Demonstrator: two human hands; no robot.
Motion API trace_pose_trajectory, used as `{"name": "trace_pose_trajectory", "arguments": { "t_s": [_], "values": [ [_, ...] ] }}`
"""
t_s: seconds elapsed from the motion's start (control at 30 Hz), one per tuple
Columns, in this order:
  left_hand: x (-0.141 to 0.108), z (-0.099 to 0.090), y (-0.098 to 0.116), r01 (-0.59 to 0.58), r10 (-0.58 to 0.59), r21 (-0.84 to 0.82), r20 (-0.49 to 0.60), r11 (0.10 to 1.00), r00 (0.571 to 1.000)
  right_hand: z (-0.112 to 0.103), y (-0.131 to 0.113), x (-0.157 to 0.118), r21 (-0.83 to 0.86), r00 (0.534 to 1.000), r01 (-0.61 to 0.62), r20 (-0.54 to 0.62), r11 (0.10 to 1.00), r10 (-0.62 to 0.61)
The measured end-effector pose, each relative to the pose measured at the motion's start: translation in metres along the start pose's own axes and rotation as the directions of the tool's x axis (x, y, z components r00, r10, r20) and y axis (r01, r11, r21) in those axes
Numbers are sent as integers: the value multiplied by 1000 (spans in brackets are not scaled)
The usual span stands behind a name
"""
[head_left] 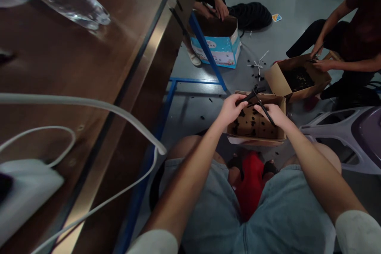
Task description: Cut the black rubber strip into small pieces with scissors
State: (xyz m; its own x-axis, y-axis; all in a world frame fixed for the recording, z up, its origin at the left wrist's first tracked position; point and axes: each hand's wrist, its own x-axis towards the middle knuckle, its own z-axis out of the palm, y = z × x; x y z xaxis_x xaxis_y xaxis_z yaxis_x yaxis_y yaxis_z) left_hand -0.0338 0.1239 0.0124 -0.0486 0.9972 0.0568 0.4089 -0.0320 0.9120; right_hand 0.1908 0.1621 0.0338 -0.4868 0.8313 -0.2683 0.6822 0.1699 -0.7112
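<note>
Both hands are over an open cardboard box [269, 139] between my knees. My left hand [230, 109] is closed on a dark strip-like piece [251, 96], its fingertips at the near end. My right hand [275, 114] grips a slim black hand tool [266, 113] with long arms, like snips or scissors; its exact kind is unclear. The tool's far end meets the dark piece, and a small dark clump shows there. Many small black scraps [253, 123] lie on the box's bottom.
Left stands a brown table [98, 67] with a plastic bottle [74, 4] and white cable [119, 113]. A person's hands [220, 8] work over a blue-white box [216, 49]; another person's hands [323, 63] over a cardboard box [279, 79]. A grey plastic stool [345, 135] stands right.
</note>
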Motion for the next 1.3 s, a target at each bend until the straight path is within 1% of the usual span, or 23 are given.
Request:
{"name": "trace_pose_trajectory", "arguments": {
  "t_s": [0.17, 0.4, 0.53, 0.6, 0.73, 0.93, 1.07, 1.2, 1.3],
  "values": [
    [0, 0, 3, -8, 8, 26, 1, 1000, 1000, 0, 0, 0, 12, 1000, 2, -2, 1000, -2],
    [0, -3, 4, -21, 20, 115, 6, 993, 1000, -8, -6, -5, 88, 994, -31, 108, 996, 21],
    [-1, -4, 6, -52, 51, 153, 9, 987, 999, -10, -7, -6, 82, 992, -56, 122, 995, 46],
    [-1, -3, 7, -47, 45, 159, 16, 986, 999, -11, -6, -5, 61, 991, -53, 128, 997, 45],
    [-1, -1, 9, -9, 7, 131, 13, 991, 1000, -13, -5, -4, 32, 990, 3, 138, 999, -7],
    [-2, 1, 11, 8, -7, 96, -11, 995, 1000, -9, 1, -4, 136, 984, -59, 174, 989, 34],
    [-1, 3, 9, 39, -38, 25, -30, 999, 999, -7, 3, -4, 192, 974, -77, 225, 978, 33],
    [-1, 5, 7, 34, -34, -44, -5, 998, 999, -10, -2, -7, 161, 967, -10, 253, 987, -31],
    [-2, 7, 8, 34, -33, -59, 15, 998, 999, -9, -5, -7, 149, 967, 46, 240, 988, -81]
  ]
}}
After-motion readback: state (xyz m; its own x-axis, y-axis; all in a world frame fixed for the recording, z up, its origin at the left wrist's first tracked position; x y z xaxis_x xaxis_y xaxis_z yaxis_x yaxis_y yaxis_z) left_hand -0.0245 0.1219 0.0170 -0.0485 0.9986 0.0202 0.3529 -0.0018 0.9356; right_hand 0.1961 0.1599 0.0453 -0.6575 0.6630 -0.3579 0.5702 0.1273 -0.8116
